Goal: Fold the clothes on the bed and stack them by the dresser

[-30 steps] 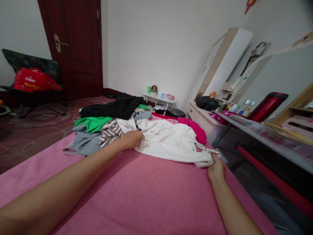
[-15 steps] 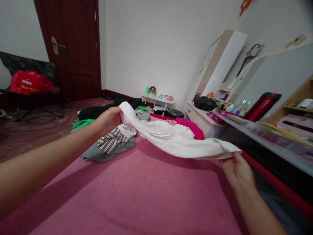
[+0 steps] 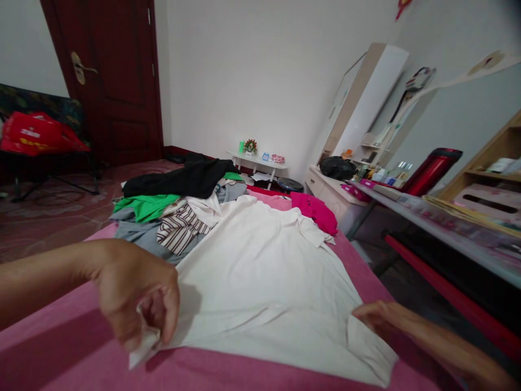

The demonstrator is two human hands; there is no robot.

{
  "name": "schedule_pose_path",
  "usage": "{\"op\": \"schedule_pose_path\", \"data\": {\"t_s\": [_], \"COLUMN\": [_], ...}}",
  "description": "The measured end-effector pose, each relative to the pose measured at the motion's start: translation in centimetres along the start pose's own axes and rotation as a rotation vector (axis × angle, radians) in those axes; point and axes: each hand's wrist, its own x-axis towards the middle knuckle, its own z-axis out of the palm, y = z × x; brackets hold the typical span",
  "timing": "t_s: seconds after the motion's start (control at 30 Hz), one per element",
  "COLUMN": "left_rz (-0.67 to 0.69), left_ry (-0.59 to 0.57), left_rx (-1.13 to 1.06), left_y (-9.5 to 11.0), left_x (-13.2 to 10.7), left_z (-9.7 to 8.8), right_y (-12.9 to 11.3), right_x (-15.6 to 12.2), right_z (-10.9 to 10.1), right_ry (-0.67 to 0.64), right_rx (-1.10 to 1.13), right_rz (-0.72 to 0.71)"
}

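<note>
A white shirt (image 3: 264, 277) lies spread flat on the pink bed cover (image 3: 61, 336), its collar pointing away from me. My left hand (image 3: 136, 296) is closed in a pinch on the shirt's near left corner. At the near right corner my right hand (image 3: 374, 320) rests on the hem; it is smeared by motion and its fingers do not show clearly.
A heap of clothes (image 3: 179, 203), black, green, grey and striped, lies at the far end of the bed, with a magenta garment (image 3: 315, 212) to its right. A table (image 3: 439, 222) with a red flask (image 3: 431, 171) runs along the right. A dark door (image 3: 109, 76) stands at back left.
Both hands lifted the white shirt out of the heap, pulled it towards me and laid it flat on the bed. The camera has tilted slightly left.
</note>
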Motion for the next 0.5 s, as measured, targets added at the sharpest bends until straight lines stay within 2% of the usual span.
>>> {"op": "schedule_pose_path", "data": {"t_s": [0.03, 0.07, 0.1, 0.13, 0.2, 0.23, 0.3, 0.33, 0.37, 0.43, 0.5], "left_rz": [-0.007, 0.002, 0.029, 0.069, 0.180, 0.249, 0.370, 0.400, 0.387, 0.293, 0.181], "left_ry": [-0.061, -0.066, -0.024, 0.048, 0.264, 0.402, 0.657, 0.755, 0.797, 0.875, 0.961], "left_rx": [0.024, 0.023, 0.001, -0.024, -0.022, 0.032, 0.288, 0.434, 0.565, 0.771, 0.913], "left_y": [1.0, 1.9, 2.6, 2.9, 2.7, 2.1, 0.2, -0.9, -2.1, -4.1, -5.5], "left_x": [0.5, 1.4, 2.6, 4.0, 7.6, 9.5, 13.5, 15.3, 16.9, 19.3, 20.9], "left_z": [0.0, -0.2, -0.6, -1.2, -3.0, -4.3, -7.1, -8.5, -9.8, -11.9, -12.9], "right_y": [-0.5, -1.2, -2.1, -3.1, -4.7, -5.3, -5.7, -5.6, -5.2, -3.8, -2.0], "right_x": [0.8, 1.8, 2.8, 3.7, 5.2, 5.6, 6.2, 6.5, 7.1, 9.1, 12.3], "right_z": [0.6, 1.5, 2.7, 4.1, 7.7, 9.7, 13.3, 14.7, 15.7, 16.2, 14.9], "right_ry": [-0.110, -0.190, -0.247, -0.295, -0.381, -0.414, -0.495, -0.541, -0.588, -0.634, -0.539], "right_rx": [-0.004, -0.007, -0.018, -0.046, -0.158, -0.241, -0.434, -0.521, -0.589, -0.653, -0.639], "right_rz": [0.056, 0.085, 0.078, 0.045, -0.085, -0.156, -0.280, -0.331, -0.381, -0.462, -0.483]}}
